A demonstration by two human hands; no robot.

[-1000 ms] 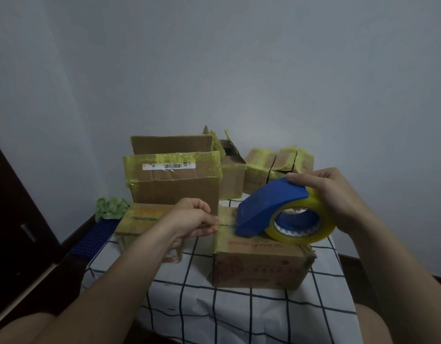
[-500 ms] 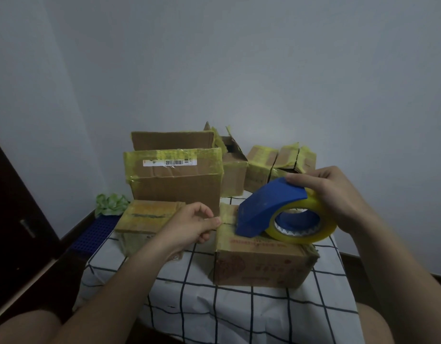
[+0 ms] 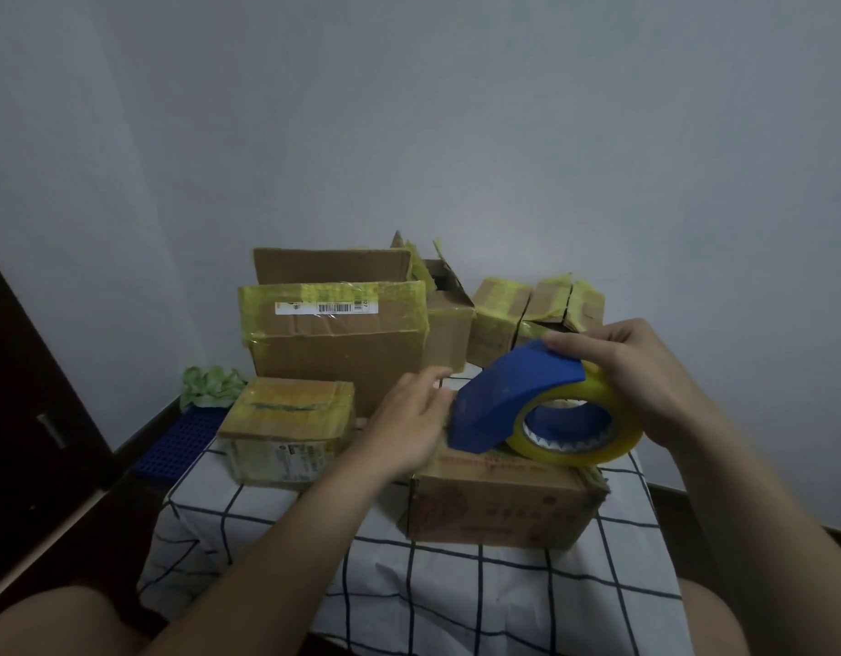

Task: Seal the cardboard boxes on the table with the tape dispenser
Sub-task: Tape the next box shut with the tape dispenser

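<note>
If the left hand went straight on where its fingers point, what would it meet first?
Most likely the blue nose of the tape dispenser, just ahead of the left hand; depth is unclear.

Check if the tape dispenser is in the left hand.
No, the right hand grips the tape dispenser on top of the front box, while the left hand, fingers straight, is beside its blue front.

Head view — forward and down, close over the table (image 3: 456, 608)
</note>
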